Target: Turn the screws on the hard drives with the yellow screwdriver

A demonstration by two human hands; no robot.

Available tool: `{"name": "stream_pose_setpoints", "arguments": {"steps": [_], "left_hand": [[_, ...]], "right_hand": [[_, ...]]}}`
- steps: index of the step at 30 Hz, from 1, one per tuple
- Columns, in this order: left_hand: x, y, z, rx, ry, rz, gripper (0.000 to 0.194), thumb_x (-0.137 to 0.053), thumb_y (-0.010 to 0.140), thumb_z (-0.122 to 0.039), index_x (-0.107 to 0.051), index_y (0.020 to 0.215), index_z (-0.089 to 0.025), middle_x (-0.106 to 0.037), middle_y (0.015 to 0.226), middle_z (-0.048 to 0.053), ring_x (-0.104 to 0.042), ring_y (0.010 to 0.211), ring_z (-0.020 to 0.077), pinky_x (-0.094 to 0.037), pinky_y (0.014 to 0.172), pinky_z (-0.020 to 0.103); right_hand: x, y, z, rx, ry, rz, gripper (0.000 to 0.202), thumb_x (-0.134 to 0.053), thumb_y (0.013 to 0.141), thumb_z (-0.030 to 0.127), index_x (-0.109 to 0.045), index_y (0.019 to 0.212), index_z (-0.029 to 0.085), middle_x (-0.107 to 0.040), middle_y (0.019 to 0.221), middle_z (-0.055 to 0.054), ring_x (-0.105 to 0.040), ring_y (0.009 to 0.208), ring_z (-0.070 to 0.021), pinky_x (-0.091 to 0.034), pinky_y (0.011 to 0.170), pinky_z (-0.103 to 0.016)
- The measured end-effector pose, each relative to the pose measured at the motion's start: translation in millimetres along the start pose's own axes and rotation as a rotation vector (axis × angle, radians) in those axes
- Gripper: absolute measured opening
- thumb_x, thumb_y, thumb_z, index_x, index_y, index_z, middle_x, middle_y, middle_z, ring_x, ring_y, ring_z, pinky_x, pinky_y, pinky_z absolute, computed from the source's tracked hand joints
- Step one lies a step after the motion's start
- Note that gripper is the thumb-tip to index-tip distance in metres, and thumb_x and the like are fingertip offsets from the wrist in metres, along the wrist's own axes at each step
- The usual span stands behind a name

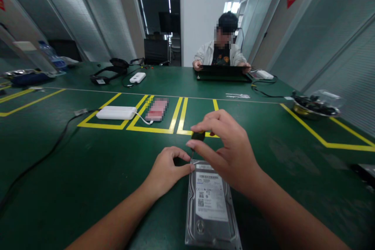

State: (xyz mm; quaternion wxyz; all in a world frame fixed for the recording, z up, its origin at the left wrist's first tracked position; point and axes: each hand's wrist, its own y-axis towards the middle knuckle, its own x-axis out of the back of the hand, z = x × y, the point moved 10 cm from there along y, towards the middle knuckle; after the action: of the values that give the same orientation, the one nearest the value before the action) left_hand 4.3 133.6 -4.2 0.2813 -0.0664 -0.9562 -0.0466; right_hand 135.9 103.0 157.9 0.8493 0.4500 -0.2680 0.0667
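Note:
A silver hard drive (211, 199) with a white printed label lies lengthwise on the green table in front of me. My right hand (225, 148) is above its far end, thumb and fingers closed on the short dark handle of a screwdriver (198, 136). The thin shaft points down to the drive's far left corner. At that corner is my left hand (168, 170), thumb and index finger pinched close around the shaft's lower end. Whether they grip the shaft, a screw or the drive's edge cannot be made out.
A white power bank (116, 113) is cabled to a blurred phone (157, 110) within yellow tape markings. To the right stands a metal bowl (315, 105) of dark parts. Across the table, a person (224, 47) holds a black panel (224, 73). A black cable (52, 150) runs along the left.

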Motion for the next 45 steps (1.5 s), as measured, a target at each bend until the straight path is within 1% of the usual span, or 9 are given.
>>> {"name": "stream_pose_setpoints", "arguments": {"steps": [2,7,11,14,22,29,34,40,45], "left_hand": [[1.2,-0.2,-0.7,-0.003,0.006,-0.007,0.015,-0.077,0.071,-0.031,-0.070,0.080,-0.020,-0.072,0.090,0.002,-0.063,0.092,0.0255,-0.046,0.081,0.035],[1.9,-0.9,-1.8,-0.008,0.018,-0.005,0.015,-0.076,0.072,-0.032,-0.070,0.079,-0.020,-0.072,0.089,0.003,-0.063,0.091,0.0258,-0.045,0.082,0.036],[0.2,-0.5,-0.9,0.004,0.008,0.007,0.016,-0.076,0.073,-0.033,-0.071,0.081,-0.020,-0.073,0.090,0.004,-0.064,0.093,0.0270,-0.046,0.082,0.036],[0.8,-0.3,-2.2,-0.009,0.008,0.001,0.015,-0.076,0.072,-0.031,-0.070,0.080,-0.020,-0.072,0.091,0.003,-0.063,0.094,0.0265,-0.045,0.082,0.036],[0.1,-0.9,-2.5,-0.026,0.027,0.000,0.015,-0.077,0.073,-0.031,-0.071,0.081,-0.021,-0.072,0.093,0.002,-0.062,0.095,0.0257,-0.044,0.084,0.036],[1.9,-0.6,-2.8,-0.017,0.033,-0.008,0.017,-0.078,0.072,-0.031,-0.070,0.082,-0.020,-0.072,0.093,0.002,-0.063,0.095,0.0262,-0.044,0.085,0.036],[1.0,-1.2,-3.1,-0.025,0.023,0.002,0.015,-0.077,0.073,-0.031,-0.071,0.081,-0.020,-0.073,0.092,0.003,-0.063,0.095,0.0261,-0.044,0.084,0.036],[2.0,-1.6,-0.9,-0.019,0.030,-0.014,0.015,-0.077,0.072,-0.032,-0.070,0.080,-0.021,-0.072,0.091,0.002,-0.063,0.094,0.0261,-0.045,0.083,0.035],[1.1,-0.8,-2.2,-0.036,0.036,-0.008,0.015,-0.077,0.072,-0.032,-0.070,0.080,-0.021,-0.072,0.092,0.002,-0.063,0.094,0.0254,-0.044,0.084,0.035]], "right_hand": [[0.9,0.8,1.0,0.019,-0.015,-0.005,0.011,-0.067,0.084,0.017,-0.068,0.095,0.012,-0.062,0.090,-0.004,-0.058,0.087,-0.0131,-0.048,0.077,-0.027],[-4.5,0.5,1.8,0.036,0.036,0.049,0.026,-0.056,0.086,0.008,-0.065,0.109,0.013,-0.067,0.109,-0.005,-0.060,0.103,-0.0150,-0.048,0.092,-0.032],[-2.1,1.1,0.2,0.010,0.028,0.019,0.017,-0.067,0.085,0.019,-0.067,0.102,0.015,-0.064,0.101,-0.006,-0.060,0.096,-0.0159,-0.050,0.083,-0.031],[0.0,1.4,2.0,0.023,0.000,0.002,0.011,-0.062,0.087,0.016,-0.066,0.097,0.017,-0.065,0.095,-0.004,-0.060,0.092,-0.0155,-0.050,0.080,-0.031],[-7.0,-1.0,2.8,0.043,0.041,0.067,0.031,-0.049,0.087,0.007,-0.065,0.113,0.014,-0.067,0.119,-0.007,-0.059,0.116,-0.0164,-0.049,0.099,-0.035],[-3.4,0.2,-1.0,0.002,-0.007,0.019,0.017,-0.064,0.087,0.017,-0.068,0.103,0.017,-0.065,0.097,-0.005,-0.061,0.091,-0.0148,-0.052,0.079,-0.029],[-3.5,0.4,5.6,0.047,0.013,0.026,0.020,-0.059,0.089,0.013,-0.066,0.108,0.016,-0.066,0.114,-0.007,-0.060,0.108,-0.0157,-0.049,0.094,-0.031],[-0.2,1.9,1.7,0.003,-0.010,0.007,0.012,-0.067,0.086,0.019,-0.068,0.098,0.016,-0.065,0.093,-0.004,-0.061,0.088,-0.0142,-0.051,0.076,-0.028],[-3.7,1.6,6.9,0.056,0.039,0.032,0.018,-0.057,0.090,0.011,-0.067,0.105,0.015,-0.068,0.107,-0.004,-0.062,0.103,-0.0129,-0.049,0.091,-0.027]]}}
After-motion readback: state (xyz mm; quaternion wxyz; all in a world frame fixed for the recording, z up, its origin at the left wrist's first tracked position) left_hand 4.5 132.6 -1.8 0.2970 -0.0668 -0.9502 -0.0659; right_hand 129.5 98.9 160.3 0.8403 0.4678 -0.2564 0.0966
